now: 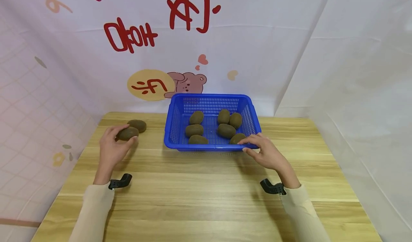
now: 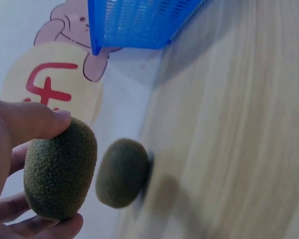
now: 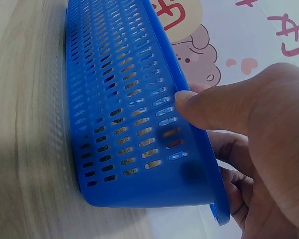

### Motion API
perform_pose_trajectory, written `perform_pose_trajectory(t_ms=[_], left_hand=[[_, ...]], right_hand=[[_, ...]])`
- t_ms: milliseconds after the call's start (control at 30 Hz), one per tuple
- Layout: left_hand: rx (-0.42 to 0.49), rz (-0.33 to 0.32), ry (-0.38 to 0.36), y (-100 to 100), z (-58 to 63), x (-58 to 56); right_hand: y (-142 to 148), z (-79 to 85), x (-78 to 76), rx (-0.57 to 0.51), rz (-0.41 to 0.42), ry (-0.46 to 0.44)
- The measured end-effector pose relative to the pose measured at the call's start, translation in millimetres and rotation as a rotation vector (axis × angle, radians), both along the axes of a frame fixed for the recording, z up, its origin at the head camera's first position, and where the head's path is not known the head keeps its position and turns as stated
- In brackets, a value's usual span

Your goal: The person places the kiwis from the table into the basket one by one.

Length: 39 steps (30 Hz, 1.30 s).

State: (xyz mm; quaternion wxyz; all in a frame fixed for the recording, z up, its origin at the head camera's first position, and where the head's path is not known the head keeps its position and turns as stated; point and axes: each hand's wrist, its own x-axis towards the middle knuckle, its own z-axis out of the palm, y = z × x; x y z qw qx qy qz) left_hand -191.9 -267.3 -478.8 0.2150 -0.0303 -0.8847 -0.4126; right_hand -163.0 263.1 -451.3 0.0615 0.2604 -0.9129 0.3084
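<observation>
At the table's far left, my left hand (image 1: 114,144) holds a brown fuzzy kiwi (image 2: 61,169) between thumb and fingers. A second kiwi (image 2: 122,173) lies on the table just beyond it. A blue perforated plastic basket (image 1: 209,147) stands at the back middle with several kiwis inside, among them one kiwi (image 1: 226,131) right of its centre. My right hand (image 1: 264,152) grips the basket's rim at the front right corner. In the right wrist view the thumb presses the outer side of the rim (image 3: 175,64), while the other fingers reach over to the inner side, partly hidden.
The light wooden table (image 1: 193,195) reaches back to a white cloth backdrop (image 1: 264,63) printed with red characters and a pink bear. Similar cloth hangs along the left and right sides. A black wrist mount (image 1: 120,181) sits on the left wrist, another mount (image 1: 273,187) on the right.
</observation>
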Motion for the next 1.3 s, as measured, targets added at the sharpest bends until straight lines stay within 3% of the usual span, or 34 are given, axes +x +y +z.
perform_pose_trajectory(t_ms=[300,533,867,1033,1300], left_hand=[[0.003,-0.019,-0.009,16,16.2,-1.9],[0.040,-0.066,0.036,29,26.8,-4.3],[0.013,-0.094,0.109,48,39.8,-7.8],[0.023,-0.146,0.156,59,45.5,-10.7],[0.057,-0.208,0.137,76,54.6,-12.7]], right_hand=[[0,0.4,0.1,0.003,0.006,0.001],[0,1.7,-1.1,0.001,0.013,0.013],[0,2.0,-1.4,0.002,0.014,0.010],[1,1.4,-0.8,0.003,0.015,0.003],[1,0.8,-1.1,-0.003,0.018,-0.002]])
